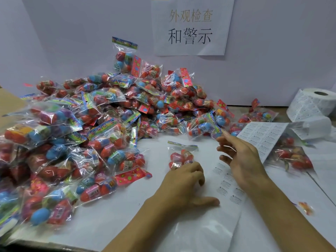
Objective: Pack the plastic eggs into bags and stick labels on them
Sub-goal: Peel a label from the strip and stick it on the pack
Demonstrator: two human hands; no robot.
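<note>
**One bag pinned down, the other hand reaching for a label**

My left hand (pixel 183 180) rests at the middle of the tabletop (pixel 112 220), fingers curled over the near end of a single bag of eggs (pixel 181 155); I cannot tell for certain whether they pinch the film or only press it down; either way the bag lies flat, header strip pointing at the far edge, so a face is free to take a sticker. My right hand (pixel 240 159) hovers just beside it, fingers loosely spread and holding nothing that I can see, above the label sheet (pixel 227 188) that trails from the label roll (pixel 316 104) at the far right corner; I judge the sheet is laid that close so a label can be lifted without a reach. The heap of filled bags (pixel 87 128) banks up along the left edge and toward the far edge, kept off the working patch; a few more bags (pixel 292 157) lie under the lifted sheet at the right. A paper sign (pixel 190 26) hangs on the wall behind.
</note>
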